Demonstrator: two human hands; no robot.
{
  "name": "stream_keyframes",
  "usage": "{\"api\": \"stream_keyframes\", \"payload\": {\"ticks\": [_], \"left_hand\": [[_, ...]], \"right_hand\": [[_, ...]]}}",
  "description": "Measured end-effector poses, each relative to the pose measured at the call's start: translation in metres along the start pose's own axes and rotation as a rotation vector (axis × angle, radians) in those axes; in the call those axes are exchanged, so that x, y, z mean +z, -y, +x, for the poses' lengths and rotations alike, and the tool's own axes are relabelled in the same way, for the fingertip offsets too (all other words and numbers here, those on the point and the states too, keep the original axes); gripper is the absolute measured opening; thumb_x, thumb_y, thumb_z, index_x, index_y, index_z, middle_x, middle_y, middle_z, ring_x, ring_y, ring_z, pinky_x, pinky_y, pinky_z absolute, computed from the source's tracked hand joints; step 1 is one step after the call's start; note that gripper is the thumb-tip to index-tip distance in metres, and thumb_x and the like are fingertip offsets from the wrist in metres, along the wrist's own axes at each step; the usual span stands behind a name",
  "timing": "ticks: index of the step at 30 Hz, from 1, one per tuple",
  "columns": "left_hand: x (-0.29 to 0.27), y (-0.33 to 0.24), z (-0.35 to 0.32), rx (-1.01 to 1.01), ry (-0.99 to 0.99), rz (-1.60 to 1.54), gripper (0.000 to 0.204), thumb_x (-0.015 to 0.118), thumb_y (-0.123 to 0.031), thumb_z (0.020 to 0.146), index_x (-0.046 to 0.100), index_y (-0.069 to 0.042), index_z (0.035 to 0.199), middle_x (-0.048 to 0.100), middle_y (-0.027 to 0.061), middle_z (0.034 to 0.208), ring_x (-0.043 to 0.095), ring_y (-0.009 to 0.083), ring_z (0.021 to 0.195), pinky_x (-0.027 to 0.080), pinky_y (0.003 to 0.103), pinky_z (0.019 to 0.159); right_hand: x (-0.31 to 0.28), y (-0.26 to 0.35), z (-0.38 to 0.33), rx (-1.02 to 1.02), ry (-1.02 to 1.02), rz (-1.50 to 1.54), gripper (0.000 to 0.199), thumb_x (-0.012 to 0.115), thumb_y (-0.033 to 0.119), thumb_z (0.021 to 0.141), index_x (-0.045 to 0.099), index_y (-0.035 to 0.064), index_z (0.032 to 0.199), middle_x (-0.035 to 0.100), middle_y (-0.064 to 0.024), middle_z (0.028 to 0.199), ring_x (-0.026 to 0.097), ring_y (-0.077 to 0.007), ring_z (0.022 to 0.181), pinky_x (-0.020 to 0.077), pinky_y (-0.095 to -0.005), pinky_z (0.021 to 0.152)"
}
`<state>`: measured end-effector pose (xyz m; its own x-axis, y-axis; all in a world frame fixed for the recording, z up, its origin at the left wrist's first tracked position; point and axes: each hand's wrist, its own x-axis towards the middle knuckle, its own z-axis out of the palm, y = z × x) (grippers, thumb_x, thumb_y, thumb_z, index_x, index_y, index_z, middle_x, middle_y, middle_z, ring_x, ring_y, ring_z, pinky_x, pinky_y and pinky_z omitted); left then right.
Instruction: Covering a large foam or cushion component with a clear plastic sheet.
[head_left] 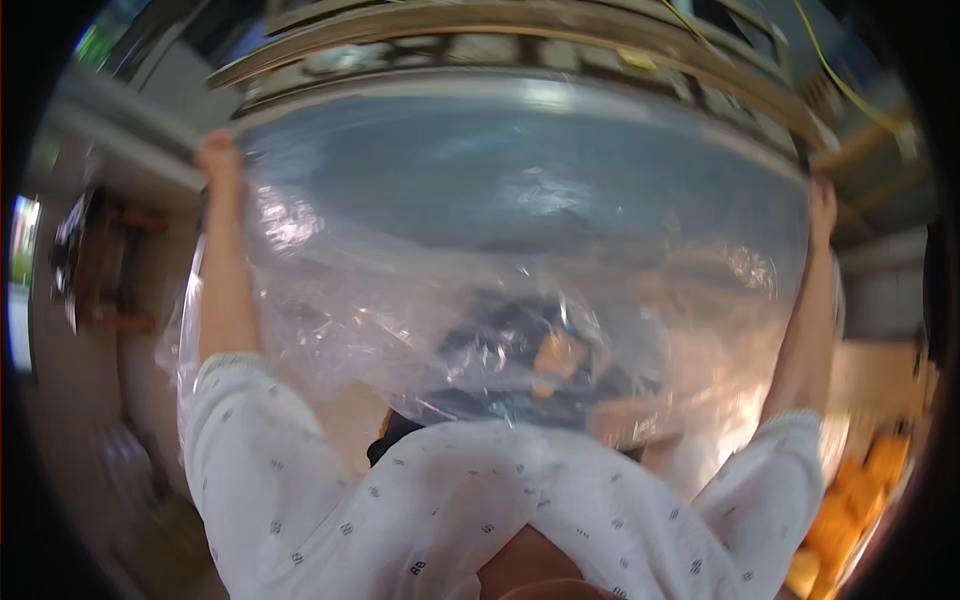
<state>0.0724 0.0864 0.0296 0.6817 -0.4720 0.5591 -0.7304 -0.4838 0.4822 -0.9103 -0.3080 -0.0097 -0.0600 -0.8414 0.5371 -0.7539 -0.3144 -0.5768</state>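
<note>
A large, wide, flat panel (430, 150) with a bluish-grey upper part stretches across in front of me. Clear plastic film (340, 290) covers it and hangs in shiny wrinkles down toward my body. At the far left corner, my left hand (219, 158) is closed on the wrapped panel's edge. My right hand (822, 208) grips the opposite edge at the far right. Both arms reach forward and wide apart. Dark clothing (490, 340) shows blurred through the film near my waist. The fingers under the edges are partly hidden.
Beyond the panel lies a wooden rail or rack (520, 18), with a yellow cord (845, 85) at the far right. Orange items (860, 490) are stacked at the lower right. A brown wooden stool-like frame (110, 265) stands on the left.
</note>
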Motion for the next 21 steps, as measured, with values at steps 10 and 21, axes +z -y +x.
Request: {"api": "stream_keyframes", "payload": {"ticks": [10,21], "left_hand": [[0.054,-0.026,0.004,-0.178,-0.103,-0.307,0.026,0.061,-0.026,0.077,0.065,-0.005,0.091,0.065,0.0089,0.08,0.061,0.018,0.077,0.045,0.029,0.072],[0.062,-0.028,0.025,-0.265,-0.063,-0.212,0.027,0.068,-0.034,0.07,0.065,-0.007,0.072,0.062,0.006,0.07,0.059,0.0149,0.072,0.044,0.028,0.065]], "right_hand": [[0.062,0.021,0.021,0.0,0.007,0.217,0.024,0.059,0.019,0.084,0.058,0.0008,0.1,0.059,-0.0035,0.093,0.052,-0.0119,0.084,0.0409,-0.0239,0.078],[0.077,0.05,0.029,0.031,-0.076,0.013,0.028,0.066,0.024,0.077,0.057,-0.0009,0.086,0.056,-0.0071,0.085,0.05,-0.0149,0.076,0.0417,-0.0265,0.072]]}}
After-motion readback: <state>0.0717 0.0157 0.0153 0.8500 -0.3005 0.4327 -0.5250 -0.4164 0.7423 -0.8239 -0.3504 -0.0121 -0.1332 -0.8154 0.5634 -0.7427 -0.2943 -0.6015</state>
